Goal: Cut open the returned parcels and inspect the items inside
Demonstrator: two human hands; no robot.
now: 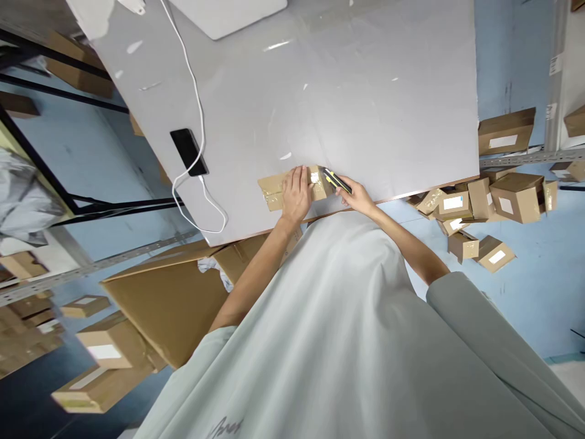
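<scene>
A small taped cardboard box (274,186) lies at the near edge of the grey table (347,103). My left hand (296,194) rests flat on top of it, fingers stretched out and pressing it down. My right hand (359,195) is closed round a yellow and black utility knife (336,180). The knife's tip touches the box's right end near a white label.
A black phone (188,151) with a white cable (197,110) lies on the table's left part. A large open carton (169,299) stands below the table on the left. Several small boxes (484,207) are scattered on the blue floor at the right, more at lower left.
</scene>
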